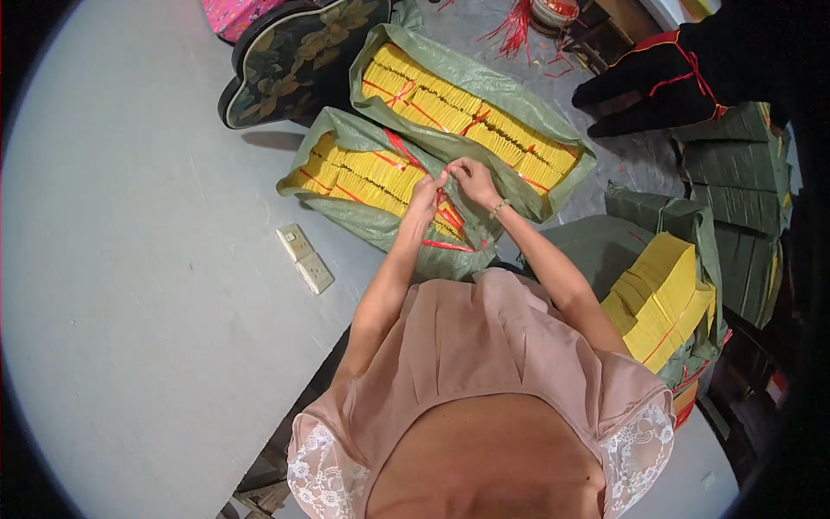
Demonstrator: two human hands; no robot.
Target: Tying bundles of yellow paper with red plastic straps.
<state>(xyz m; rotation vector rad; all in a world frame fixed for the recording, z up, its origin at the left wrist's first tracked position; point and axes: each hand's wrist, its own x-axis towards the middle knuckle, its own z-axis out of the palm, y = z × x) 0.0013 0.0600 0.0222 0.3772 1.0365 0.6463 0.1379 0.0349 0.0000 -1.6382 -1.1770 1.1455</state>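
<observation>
Blouse [467,346]: pink, nearest of all, below my arms.
Tabletop [156,259]: pale grey, stretching away to my left.
Far sack [558,199]: green, open and filled, just beyond my grip.
Near sack [346,130]: green, open beneath me, touching the other; I judge a slack side could sag and spill contents if pulled.
Yellow bundles [372,177]: packed in rows inside the near one; hard sideways tension might buckle them.
Left hand [422,192]: pinching the red strip.
Right hand [474,182]: fingers curled, tips meeting the left's; whether they pinch too, I cannot tell.
Red strip [402,149]: slanting across to my fingertips; uneven tugging could snap it or let it slip.
</observation>
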